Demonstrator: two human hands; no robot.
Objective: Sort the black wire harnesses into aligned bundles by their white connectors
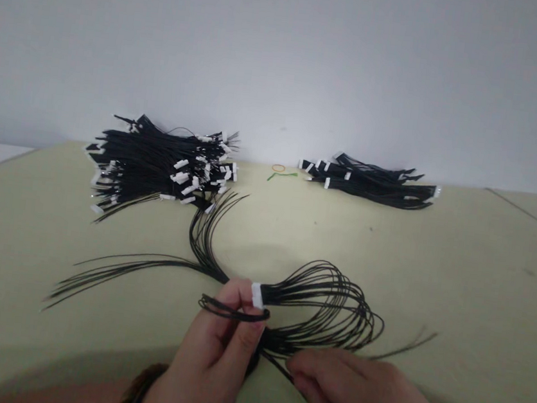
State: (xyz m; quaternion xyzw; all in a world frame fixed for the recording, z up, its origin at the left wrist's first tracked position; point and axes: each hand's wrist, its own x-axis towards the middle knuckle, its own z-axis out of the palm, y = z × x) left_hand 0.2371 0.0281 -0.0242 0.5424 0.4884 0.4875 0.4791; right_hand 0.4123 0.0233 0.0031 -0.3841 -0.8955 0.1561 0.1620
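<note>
Left hand [209, 356] clenched on a bundle of thin black wires [319, 304], thumb and fingers closed around the strands just beside a white plastic connector [256, 295], one small wire loop [231, 310] lying across the fingers. Long axis of the bundle running about 9 to 3 o'clock through the grip: loose tails toward 9, looped strands toward 3. Right hand [353, 392] at 4 o'clock from the grip, the nearer hand to the loops, fingertips [295, 369] at the lower wires; pinch or mere touch not discernible. Larger wire-harness pile [160, 166] at 11 o'clock, smaller wire-harness pile [368, 182] at 1 o'clock, both on a pale green tabletop [458, 281].
</note>
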